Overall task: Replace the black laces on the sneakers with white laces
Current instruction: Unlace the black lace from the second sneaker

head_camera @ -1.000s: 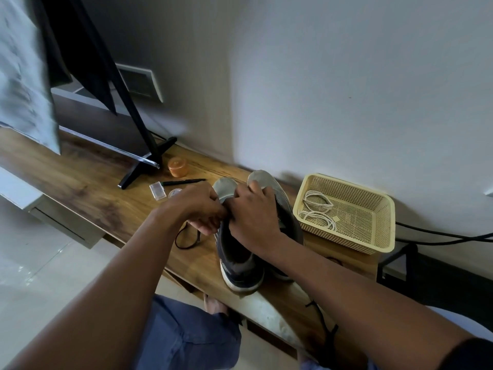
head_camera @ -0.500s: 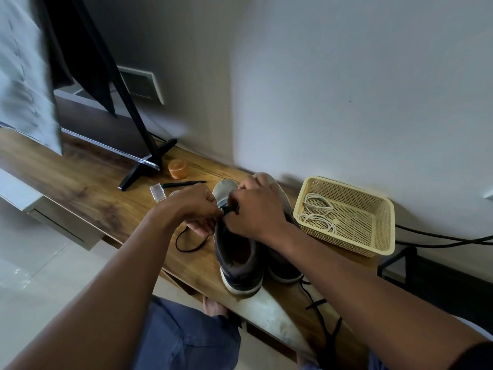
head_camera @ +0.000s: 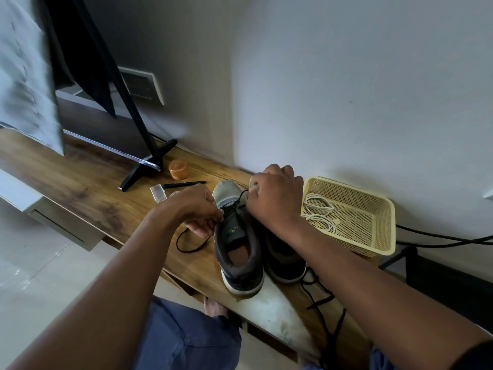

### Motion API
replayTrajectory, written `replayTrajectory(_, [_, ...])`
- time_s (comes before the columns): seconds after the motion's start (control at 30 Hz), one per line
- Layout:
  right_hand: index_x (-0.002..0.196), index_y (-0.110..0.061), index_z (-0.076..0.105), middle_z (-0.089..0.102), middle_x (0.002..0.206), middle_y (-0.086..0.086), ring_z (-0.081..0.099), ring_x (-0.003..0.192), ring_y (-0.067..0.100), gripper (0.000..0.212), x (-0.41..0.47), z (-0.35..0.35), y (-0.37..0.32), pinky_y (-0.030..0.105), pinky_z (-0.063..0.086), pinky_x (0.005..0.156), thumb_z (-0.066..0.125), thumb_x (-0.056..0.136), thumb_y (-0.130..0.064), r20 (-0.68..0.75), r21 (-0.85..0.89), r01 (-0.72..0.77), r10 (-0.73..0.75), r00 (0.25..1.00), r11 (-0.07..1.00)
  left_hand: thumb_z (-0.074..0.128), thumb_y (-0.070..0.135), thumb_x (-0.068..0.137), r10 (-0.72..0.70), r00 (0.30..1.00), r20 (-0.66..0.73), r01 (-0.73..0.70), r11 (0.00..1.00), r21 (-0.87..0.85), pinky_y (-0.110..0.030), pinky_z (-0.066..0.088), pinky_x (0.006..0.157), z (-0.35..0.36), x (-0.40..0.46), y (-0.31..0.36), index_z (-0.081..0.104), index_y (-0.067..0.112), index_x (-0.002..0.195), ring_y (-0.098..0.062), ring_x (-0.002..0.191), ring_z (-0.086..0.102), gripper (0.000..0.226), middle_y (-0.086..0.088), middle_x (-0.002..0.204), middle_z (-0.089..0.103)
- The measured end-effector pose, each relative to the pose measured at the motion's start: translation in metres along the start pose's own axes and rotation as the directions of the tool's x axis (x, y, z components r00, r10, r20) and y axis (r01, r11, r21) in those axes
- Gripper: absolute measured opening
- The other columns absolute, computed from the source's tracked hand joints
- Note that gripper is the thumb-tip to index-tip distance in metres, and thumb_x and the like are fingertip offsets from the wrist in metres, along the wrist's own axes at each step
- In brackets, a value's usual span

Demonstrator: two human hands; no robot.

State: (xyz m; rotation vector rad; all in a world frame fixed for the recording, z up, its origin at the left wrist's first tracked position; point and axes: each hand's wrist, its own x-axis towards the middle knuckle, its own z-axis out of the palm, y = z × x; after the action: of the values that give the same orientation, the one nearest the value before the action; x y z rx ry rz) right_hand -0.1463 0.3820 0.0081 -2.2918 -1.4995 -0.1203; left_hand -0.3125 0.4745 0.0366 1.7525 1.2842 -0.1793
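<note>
Home, likely living room or bedroom. I sit at low wood-grain bench against plain grey wall. TV on black stand at left. Wall socket plate behind it. Pale tiled floor below. Cream plastic basket, cables trailing at right.

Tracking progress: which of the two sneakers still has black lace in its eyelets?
The left sneaker, beside the left hand; black lace crosses its front.
</note>
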Motion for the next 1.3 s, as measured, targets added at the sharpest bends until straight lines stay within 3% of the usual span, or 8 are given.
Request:
replayTrajectory(0.17, [0.094,-0.028,0.076,0.059,0.107,-0.004,0.045,0.109,0.026,0.027,-0.011,0.005,-0.014,0.043,0.040,0.089,0.059,0.075,-0.037,0.136,0.018,0.325,-0.324,0.936,0.946,0.071,0.004,0.096,0.008,1.000,0.005,-0.008,1.000,0.013,-0.033,0.062,0.056,-0.001,0.001,0.004,0.074,-0.006,0.099,-0.028,0.069,0.078,0.012,-0.022,0.083,0.078])
replayTrajectory(0.3, [0.086,-0.024,0.074,0.060,0.102,0.000,0.047,0.107,0.031,0.017,-0.027,0.018,-0.024,0.045,0.039,0.084,0.060,0.078,-0.028,0.146,-0.060,0.415,-0.404,0.903,0.908,0.071,0.005,0.095,0.002,1.000,-0.003,-0.002,1.000,0.022,-0.033,0.063,0.056,0.001,0.003,0.004,0.074,-0.006,0.097,-0.027,0.067,0.078,0.012,-0.020,0.078,0.077])
replayTrajectory(0.47, [0.073,-0.021,0.071,0.058,0.097,-0.006,0.046,0.102,0.028,0.013,-0.025,0.017,-0.025,0.042,0.034,0.080,0.060,0.068,-0.028,0.062,-0.047,0.337,-0.334,0.940,0.940,0.073,0.012,0.095,0.002,1.000,-0.003,-0.002,1.000,0.021,-0.033,0.062,0.056,0.003,0.007,0.002,0.075,-0.003,0.093,-0.027,0.068,0.079,0.015,-0.018,0.076,0.078])
replayTrajectory(0.7, [0.078,-0.025,0.072,0.057,0.097,-0.007,0.047,0.097,0.025,0.015,-0.003,0.001,-0.005,0.041,0.040,0.081,0.057,0.074,-0.025,-0.055,0.040,-0.053,0.055,0.997,0.998,0.073,0.011,0.096,-0.010,1.000,0.007,0.010,1.000,0.005,-0.031,0.061,0.053,0.002,0.007,0.000,0.074,-0.001,0.095,-0.028,0.068,0.079,0.012,-0.018,0.077,0.078])
replayTrajectory(0.8, [0.085,-0.027,0.072,0.056,0.102,-0.005,0.046,0.101,0.024,0.016,-0.011,0.004,-0.008,0.040,0.039,0.084,0.059,0.074,-0.029,0.023,0.087,0.096,-0.099,0.995,0.992,0.071,0.009,0.096,-0.010,1.000,0.001,0.010,1.000,0.016,-0.032,0.061,0.053,0.002,0.006,0.000,0.074,-0.003,0.097,-0.029,0.070,0.079,0.012,-0.019,0.079,0.078])
replayTrajectory(0.97, [0.087,-0.022,0.074,0.057,0.114,0.000,0.042,0.113,0.030,0.023,-0.031,0.021,-0.023,0.044,0.032,0.089,0.060,0.073,-0.034,0.205,-0.098,0.385,-0.359,0.910,0.918,0.071,0.006,0.096,-0.006,1.000,-0.006,0.006,1.000,0.023,-0.032,0.062,0.055,0.003,0.003,0.005,0.073,-0.003,0.097,-0.028,0.071,0.079,0.010,-0.019,0.080,0.078])
replayTrajectory(1.13, [0.073,-0.021,0.072,0.059,0.097,-0.008,0.045,0.101,0.024,0.018,-0.021,0.011,-0.021,0.041,0.034,0.082,0.056,0.068,-0.027,0.004,-0.030,0.208,-0.208,0.978,0.978,0.071,0.011,0.097,-0.013,1.000,0.007,0.013,1.000,0.006,-0.033,0.062,0.056,0.003,0.002,0.002,0.074,-0.003,0.100,-0.029,0.071,0.079,0.015,-0.020,0.082,0.078])
replayTrajectory(1.3, [0.086,-0.026,0.076,0.060,0.101,-0.009,0.047,0.099,0.022,0.016,-0.014,0.006,-0.015,0.042,0.037,0.082,0.061,0.080,-0.027,-0.118,0.035,0.059,-0.054,0.992,0.998,0.071,0.009,0.096,-0.003,1.000,0.008,0.002,1.000,0.004,-0.032,0.061,0.055,0.002,0.004,0.000,0.075,-0.002,0.100,-0.029,0.071,0.079,0.013,-0.020,0.081,0.078])
